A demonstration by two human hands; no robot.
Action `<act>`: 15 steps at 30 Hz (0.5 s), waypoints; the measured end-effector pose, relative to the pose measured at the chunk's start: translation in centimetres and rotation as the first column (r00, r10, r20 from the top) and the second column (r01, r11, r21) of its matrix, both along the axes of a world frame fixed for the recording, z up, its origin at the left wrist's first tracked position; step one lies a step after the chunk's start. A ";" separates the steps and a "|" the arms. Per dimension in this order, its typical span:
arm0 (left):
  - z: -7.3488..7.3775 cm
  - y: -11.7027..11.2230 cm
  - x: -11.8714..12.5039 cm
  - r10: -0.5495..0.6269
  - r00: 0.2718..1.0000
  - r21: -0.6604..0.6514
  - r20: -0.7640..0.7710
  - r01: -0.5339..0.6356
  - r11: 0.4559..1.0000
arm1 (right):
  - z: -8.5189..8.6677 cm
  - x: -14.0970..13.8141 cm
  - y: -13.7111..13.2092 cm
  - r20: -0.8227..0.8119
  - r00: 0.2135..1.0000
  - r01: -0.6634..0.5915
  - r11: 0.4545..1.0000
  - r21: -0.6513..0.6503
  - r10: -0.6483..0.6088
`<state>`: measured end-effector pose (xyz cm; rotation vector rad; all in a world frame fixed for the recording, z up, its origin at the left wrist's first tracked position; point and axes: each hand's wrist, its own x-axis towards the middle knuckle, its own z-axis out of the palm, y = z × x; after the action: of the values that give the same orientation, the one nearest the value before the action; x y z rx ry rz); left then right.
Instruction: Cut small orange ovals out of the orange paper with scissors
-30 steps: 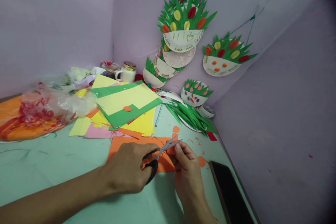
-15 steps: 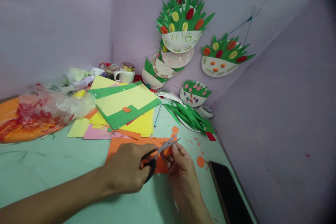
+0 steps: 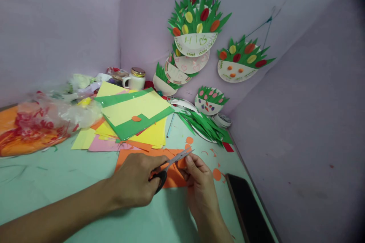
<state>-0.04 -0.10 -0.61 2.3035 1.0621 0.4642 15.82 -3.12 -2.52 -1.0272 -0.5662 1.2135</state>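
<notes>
My left hand [image 3: 137, 180] comes in from the left, closed round the black handles of a pair of scissors [image 3: 177, 157]. The blades point up and right, close together, by the orange paper piece [image 3: 181, 164] that my right hand [image 3: 201, 176] pinches between thumb and fingers. My fingers partly hide that piece. Beneath both hands an orange paper sheet [image 3: 168, 176] lies on the table. Small orange paper ovals [image 3: 189, 140] lie just beyond the blade tips, and an orange paper circle [image 3: 217, 174] rests right of my right hand, among thin curved scraps.
A phone [image 3: 249, 209] lies at the table's right edge. Stacked coloured papers [image 3: 134, 110], a plastic bag [image 3: 54, 117] and a lidded mug [image 3: 136, 79] are at left and back. Green paper strips [image 3: 203, 127] rest on a plate. Decorated paper-plate baskets [image 3: 196, 43] hang on the wall.
The scissor blades have come closer together at the orange piece. My left hand has shifted slightly left; both hands keep their hold. The camera view has moved a little.
</notes>
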 end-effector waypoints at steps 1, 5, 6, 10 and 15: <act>0.0 0.1 0.0 -0.007 1.000 0.010 0.007 0.007 1.000 | 0.1 0.1 0.0 0.016 1.000 0.000 1.000 -0.003 0.000; 0.1 0.2 -0.1 -0.021 1.000 0.013 0.020 0.020 1.000 | 0.5 0.1 0.0 0.049 0.999 0.005 1.000 0.000 -0.004; 0.1 0.2 -0.1 -0.024 1.000 0.010 0.016 0.024 1.000 | 0.5 0.2 0.0 0.060 0.998 0.009 1.000 0.000 -0.009; 0.1 0.2 -0.3 -0.047 0.999 0.029 0.007 0.047 0.998 | 0.1 0.6 0.0 0.165 0.986 0.013 1.000 0.009 -0.015; 0.2 0.4 -0.5 -0.065 0.998 0.028 0.016 0.065 0.998 | -0.1 1.2 0.1 0.250 0.968 -0.017 0.999 0.028 0.009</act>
<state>-0.50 0.33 -0.43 2.3466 0.9755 0.4743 17.00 -2.99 -2.66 -1.1611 -0.7865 1.0901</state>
